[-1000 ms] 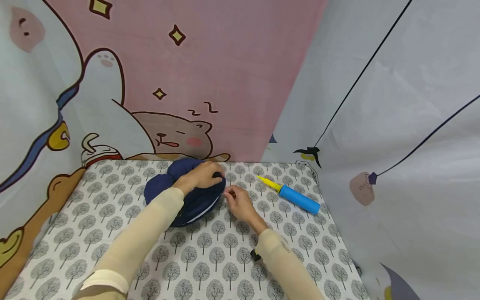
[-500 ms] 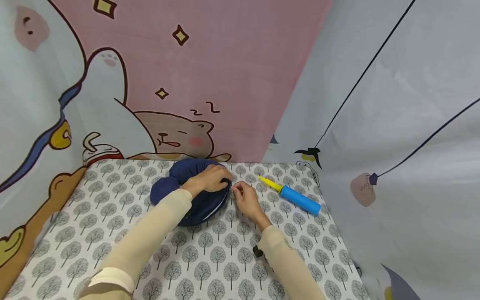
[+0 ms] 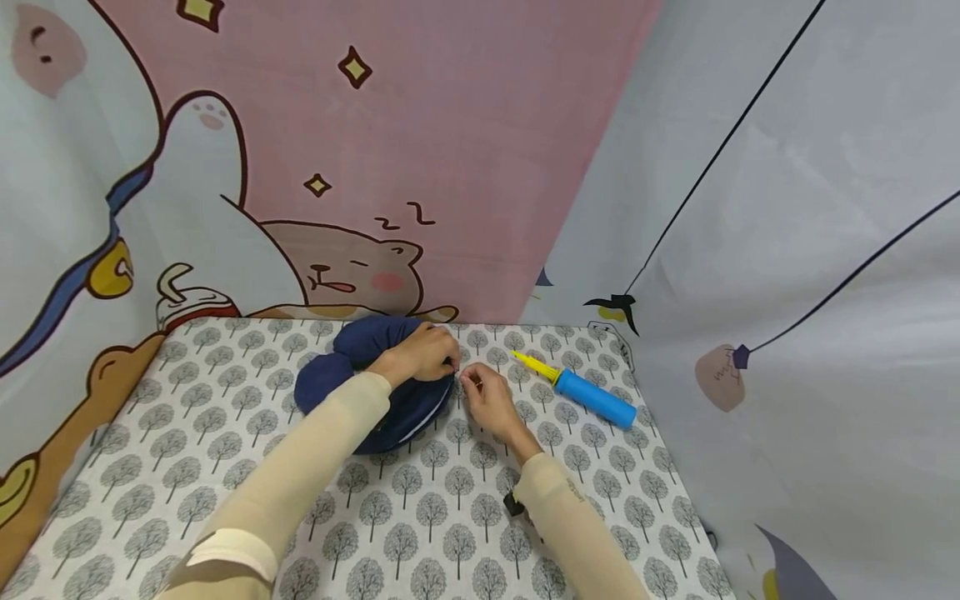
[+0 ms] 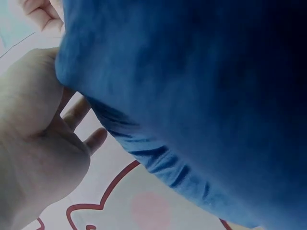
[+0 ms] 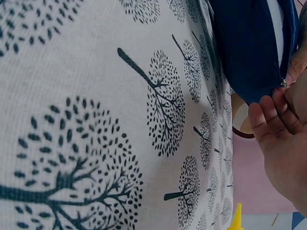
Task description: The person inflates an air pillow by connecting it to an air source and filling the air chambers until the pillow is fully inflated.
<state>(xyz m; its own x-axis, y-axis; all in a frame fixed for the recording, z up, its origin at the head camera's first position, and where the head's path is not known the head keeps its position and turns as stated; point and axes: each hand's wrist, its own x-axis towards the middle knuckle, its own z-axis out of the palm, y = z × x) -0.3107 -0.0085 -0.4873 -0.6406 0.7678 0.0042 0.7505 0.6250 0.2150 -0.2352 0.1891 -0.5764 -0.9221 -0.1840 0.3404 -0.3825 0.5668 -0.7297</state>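
A navy blue neck pillow (image 3: 322, 379) lies on the table, its white-edged zipper (image 5: 276, 28) facing me. My left hand (image 3: 423, 354) grips the pillow's right end from above. In the left wrist view, that hand (image 4: 43, 139) has its thumb side at the blue fabric, and other fingers show behind the edge. My right hand (image 3: 487, 400) is close beside it, thumb and fingertips together at the zipper's end. In the right wrist view, a small metal zipper pull (image 5: 284, 83) sits at the fingertips of my right hand (image 5: 288, 148), partly hidden by them.
A blue hand pump (image 3: 596, 398) with a yellow nozzle (image 3: 534, 364) lies right of my right hand. A tree-print cloth (image 3: 405, 542) covers the table. Printed curtains (image 3: 480, 167) rise at the back and sides. A small black object (image 3: 513, 504) is by the right wrist.
Both hands and the pillow's right end have shifted slightly to the right. The left hand's fingers have come nearer the right hand's fingertips. The pump has stayed put.
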